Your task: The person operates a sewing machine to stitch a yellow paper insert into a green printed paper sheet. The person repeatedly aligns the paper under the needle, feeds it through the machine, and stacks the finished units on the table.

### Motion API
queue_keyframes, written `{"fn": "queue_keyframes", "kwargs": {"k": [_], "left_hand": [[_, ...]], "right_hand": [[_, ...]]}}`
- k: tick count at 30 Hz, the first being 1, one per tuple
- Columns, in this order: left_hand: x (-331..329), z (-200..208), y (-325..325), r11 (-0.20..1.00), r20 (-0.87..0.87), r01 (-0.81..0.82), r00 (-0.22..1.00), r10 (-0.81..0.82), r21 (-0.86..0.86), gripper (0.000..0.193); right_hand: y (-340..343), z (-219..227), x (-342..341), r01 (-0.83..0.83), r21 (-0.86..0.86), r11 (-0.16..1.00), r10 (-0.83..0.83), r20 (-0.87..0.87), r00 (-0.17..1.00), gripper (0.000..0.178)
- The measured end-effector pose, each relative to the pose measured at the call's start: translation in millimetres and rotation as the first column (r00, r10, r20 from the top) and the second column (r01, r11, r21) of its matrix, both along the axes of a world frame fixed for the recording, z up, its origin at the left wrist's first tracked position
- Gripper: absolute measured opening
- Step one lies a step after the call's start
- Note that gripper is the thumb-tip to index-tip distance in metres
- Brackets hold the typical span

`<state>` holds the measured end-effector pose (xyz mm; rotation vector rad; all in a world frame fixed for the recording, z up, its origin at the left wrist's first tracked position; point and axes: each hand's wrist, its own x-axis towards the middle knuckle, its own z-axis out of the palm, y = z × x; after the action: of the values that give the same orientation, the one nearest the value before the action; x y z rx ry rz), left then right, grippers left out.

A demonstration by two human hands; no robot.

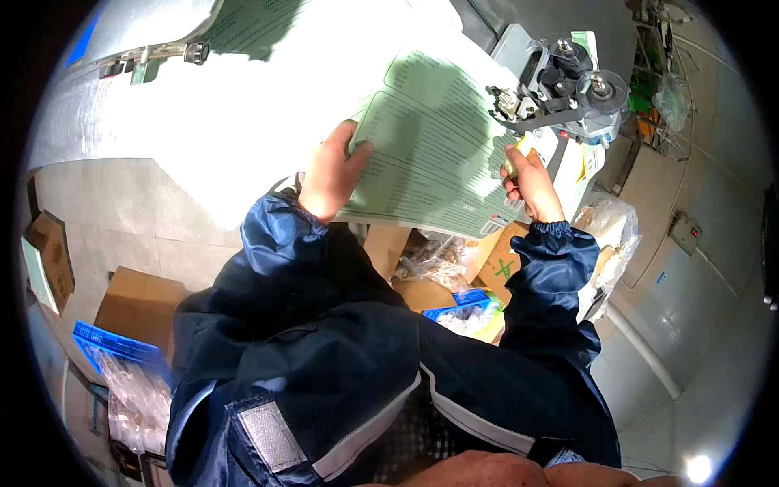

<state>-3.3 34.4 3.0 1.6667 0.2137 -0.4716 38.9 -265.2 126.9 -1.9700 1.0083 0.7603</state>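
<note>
head view: the green printed sheet point(438, 174) lies between the hands, its near edge running left to right. the left hand point(331, 172) is on its left part — whether pinching, i cannot tell. the right hand point(534, 183), fingers closed round a small yellow thing point(524, 146), is at its right end — nearer the roller machine point(599, 96) at far right.

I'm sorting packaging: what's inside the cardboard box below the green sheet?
Clear plastic shows in the box; the green sheet hides its far side. Deeper contents are covered.
</note>
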Motion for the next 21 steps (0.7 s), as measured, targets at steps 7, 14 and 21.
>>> {"fn": "queue_keyframes", "kwargs": {"k": [7, 14, 21], "left_hand": [[-3.6, -2.9, -0.4, 0.99, 0.013, -0.088, 0.996, 0.09, -0.106, 0.029], [-2.9, 9.0, 3.7, 0.997, -0.028, -0.068, 0.997, 0.068, -0.018, 0.031], [-5.0, 0.8, -3.2, 0.997, -0.022, -0.076, 0.997, 0.075, -0.03, 0.03]], "right_hand": [[-4.1, -0.1, 11.4, 0.134, 0.0, 0.991, -0.133, -0.028, 0.991, 0.022], [-2.4, -12.1, 8.5, 0.189, 0.032, 0.982, -0.191, 0.074, 0.979, 0.019], [1.7, -14.6, 5.7, 0.175, 0.003, 0.985, -0.174, 0.108, 0.979, 0.018]]}}
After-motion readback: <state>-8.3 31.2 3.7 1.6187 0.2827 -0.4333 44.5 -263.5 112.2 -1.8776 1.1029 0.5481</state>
